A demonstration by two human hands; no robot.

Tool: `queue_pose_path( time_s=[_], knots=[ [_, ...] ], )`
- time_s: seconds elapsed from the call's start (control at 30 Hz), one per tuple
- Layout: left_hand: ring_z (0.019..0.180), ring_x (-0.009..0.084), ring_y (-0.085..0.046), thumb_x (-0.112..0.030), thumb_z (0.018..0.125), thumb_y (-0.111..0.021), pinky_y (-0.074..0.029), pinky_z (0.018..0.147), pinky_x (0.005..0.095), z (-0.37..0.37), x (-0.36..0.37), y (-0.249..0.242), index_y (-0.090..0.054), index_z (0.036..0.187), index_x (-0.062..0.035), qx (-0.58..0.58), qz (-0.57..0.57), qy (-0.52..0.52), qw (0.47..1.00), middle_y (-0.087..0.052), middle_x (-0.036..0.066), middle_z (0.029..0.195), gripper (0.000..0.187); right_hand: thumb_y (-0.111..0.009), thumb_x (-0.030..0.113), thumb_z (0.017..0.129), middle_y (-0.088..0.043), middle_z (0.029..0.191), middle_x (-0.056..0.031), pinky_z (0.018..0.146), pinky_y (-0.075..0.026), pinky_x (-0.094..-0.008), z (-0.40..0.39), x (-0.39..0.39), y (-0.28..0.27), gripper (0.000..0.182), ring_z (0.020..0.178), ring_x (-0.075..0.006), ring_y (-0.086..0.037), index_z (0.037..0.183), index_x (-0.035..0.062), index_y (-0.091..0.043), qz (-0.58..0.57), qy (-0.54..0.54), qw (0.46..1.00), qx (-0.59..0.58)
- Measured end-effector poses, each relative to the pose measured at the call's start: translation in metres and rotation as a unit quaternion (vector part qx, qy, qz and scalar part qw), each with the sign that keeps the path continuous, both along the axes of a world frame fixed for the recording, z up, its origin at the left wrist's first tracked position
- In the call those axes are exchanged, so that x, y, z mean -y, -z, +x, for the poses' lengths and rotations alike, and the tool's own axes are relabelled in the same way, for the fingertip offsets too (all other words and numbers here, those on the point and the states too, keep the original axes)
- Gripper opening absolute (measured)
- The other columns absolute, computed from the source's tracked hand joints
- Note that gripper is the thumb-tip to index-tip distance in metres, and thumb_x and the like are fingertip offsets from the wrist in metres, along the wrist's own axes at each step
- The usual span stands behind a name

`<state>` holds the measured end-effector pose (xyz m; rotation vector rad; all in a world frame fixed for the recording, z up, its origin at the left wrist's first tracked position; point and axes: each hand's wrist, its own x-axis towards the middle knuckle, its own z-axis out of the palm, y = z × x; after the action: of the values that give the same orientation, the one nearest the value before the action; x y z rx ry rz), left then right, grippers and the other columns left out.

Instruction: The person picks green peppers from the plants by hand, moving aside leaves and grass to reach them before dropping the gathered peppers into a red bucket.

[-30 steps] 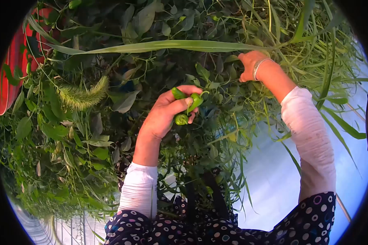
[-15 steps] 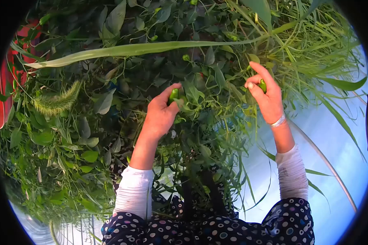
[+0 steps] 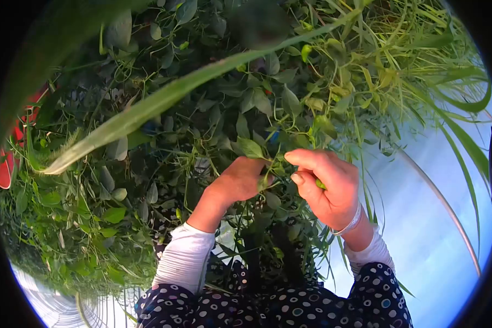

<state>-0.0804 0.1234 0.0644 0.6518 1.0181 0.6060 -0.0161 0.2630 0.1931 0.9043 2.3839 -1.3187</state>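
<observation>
Reaching into the pepper plant (image 3: pixel 257 115), the right hand (image 3: pixel 328 186) curls shut around a small green pepper (image 3: pixel 321 185) that barely shows between its fingers. The left hand (image 3: pixel 240 180) pinches leafy stems beside it. The pepper looks light, firm and smooth-skinned, best gripped near its stalk.
</observation>
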Motion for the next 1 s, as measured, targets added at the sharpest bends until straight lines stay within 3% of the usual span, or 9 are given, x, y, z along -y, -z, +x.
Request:
queue_pose_path(
  time_s=[0.3, 0.43, 0.5, 0.6, 0.67, 0.7, 0.8, 0.93, 1.0],
  knots=[
    [0.104, 0.0289, -0.053, -0.018, 0.079, -0.056, -0.042, 0.088, 0.0378, 0.010, 0.010, -0.007, -0.053, 0.112, -0.0030, 0.040, 0.058, -0.214, 0.974, -0.056, 0.016, 0.112, 0.037, -0.054, -0.008, 0.074, -0.057, 0.076, -0.0076, 0.058, -0.046, -0.0258, -0.054, 0.020, 0.052, 0.022, 0.064, -0.0148, -0.057, 0.094, 0.0009, -0.060, -0.027, 0.030, 0.996, -0.079],
    [0.089, 0.0385, -0.057, -0.021, 0.076, -0.056, -0.045, 0.080, 0.0432, 0.016, 0.005, 0.007, -0.059, 0.101, -0.0018, -0.011, 0.043, -0.052, 0.998, -0.061, 0.022, 0.089, 0.032, -0.055, 0.001, 0.084, -0.060, 0.081, -0.0051, 0.067, -0.045, -0.0227, -0.071, -0.027, 0.028, 0.014, 0.075, -0.0109, -0.057, 0.096, -0.0013, -0.061, 0.058, 0.095, 0.985, -0.133],
    [0.087, 0.0375, -0.058, -0.020, 0.076, -0.055, -0.046, 0.076, 0.0417, 0.013, 0.004, 0.004, -0.058, 0.102, -0.0032, -0.016, 0.035, -0.050, 0.998, -0.061, 0.021, 0.089, 0.031, -0.055, 0.001, 0.079, -0.060, 0.070, -0.0060, 0.057, -0.043, -0.0240, -0.081, -0.062, 0.050, 0.013, 0.061, -0.0133, -0.055, 0.090, 0.0019, -0.062, 0.104, 0.138, 0.976, -0.136],
    [0.084, 0.0366, -0.059, -0.018, 0.076, -0.054, -0.047, 0.073, 0.0397, 0.014, 0.007, 0.007, -0.058, 0.102, -0.0038, -0.037, 0.052, -0.070, 0.995, -0.061, 0.021, 0.088, 0.030, -0.057, 0.013, 0.078, -0.063, 0.076, -0.0131, 0.064, -0.048, -0.0318, -0.092, -0.102, 0.070, 0.019, 0.070, -0.0238, -0.062, 0.092, 0.0026, -0.064, 0.095, -0.004, 0.995, 0.016],
    [0.084, 0.0363, -0.059, -0.018, 0.076, -0.055, -0.047, 0.072, 0.0396, 0.013, 0.007, 0.006, -0.058, 0.102, -0.0034, -0.041, 0.055, -0.068, 0.995, -0.061, 0.021, 0.088, 0.030, -0.054, 0.013, 0.077, -0.063, 0.082, -0.0169, 0.071, -0.049, -0.0385, -0.098, -0.102, 0.086, 0.022, 0.079, -0.0324, -0.062, 0.093, 0.0013, -0.064, 0.199, -0.210, 0.954, 0.071],
    [0.084, 0.0359, -0.059, -0.019, 0.076, -0.055, -0.047, 0.073, 0.0395, 0.013, 0.007, 0.005, -0.058, 0.103, -0.0031, -0.031, 0.041, -0.062, 0.997, -0.061, 0.021, 0.088, 0.030, -0.057, 0.015, 0.077, -0.061, 0.087, -0.0209, 0.077, -0.046, -0.0424, -0.102, -0.099, 0.096, 0.023, 0.086, -0.0365, -0.058, 0.095, 0.0002, -0.060, 0.192, -0.264, 0.920, 0.216],
    [0.085, 0.0355, -0.060, -0.019, 0.077, -0.056, -0.047, 0.074, 0.0390, 0.015, 0.007, 0.006, -0.058, 0.104, -0.0025, -0.034, 0.042, -0.066, 0.996, -0.062, 0.021, 0.089, 0.032, -0.057, 0.013, 0.078, -0.062, 0.086, -0.0200, 0.078, -0.047, -0.0423, -0.091, -0.089, 0.114, 0.017, 0.088, -0.0363, -0.058, 0.086, -0.0016, -0.057, 0.143, -0.314, 0.857, 0.382],
    [0.085, 0.0353, -0.060, -0.020, 0.077, -0.057, -0.047, 0.075, 0.0376, 0.011, 0.005, 0.005, -0.058, 0.106, -0.0024, -0.029, 0.028, -0.063, 0.997, -0.062, 0.020, 0.090, 0.034, -0.057, 0.011, 0.077, -0.061, 0.083, -0.0210, 0.075, -0.048, -0.0426, -0.072, -0.085, 0.102, 0.017, 0.086, -0.0372, -0.059, 0.088, -0.0012, -0.056, 0.112, -0.367, 0.825, 0.415],
    [0.083, 0.0341, -0.061, -0.020, 0.076, -0.058, -0.047, 0.074, 0.0367, 0.011, 0.004, 0.006, -0.058, 0.106, -0.0026, -0.031, 0.030, -0.067, 0.997, -0.063, 0.019, 0.089, 0.034, -0.058, 0.009, 0.075, -0.061, 0.079, -0.0196, 0.072, -0.048, -0.0441, -0.057, -0.085, 0.088, 0.013, 0.083, -0.0372, -0.059, 0.085, -0.0004, -0.055, 0.093, -0.342, 0.886, 0.299]
  ],
)
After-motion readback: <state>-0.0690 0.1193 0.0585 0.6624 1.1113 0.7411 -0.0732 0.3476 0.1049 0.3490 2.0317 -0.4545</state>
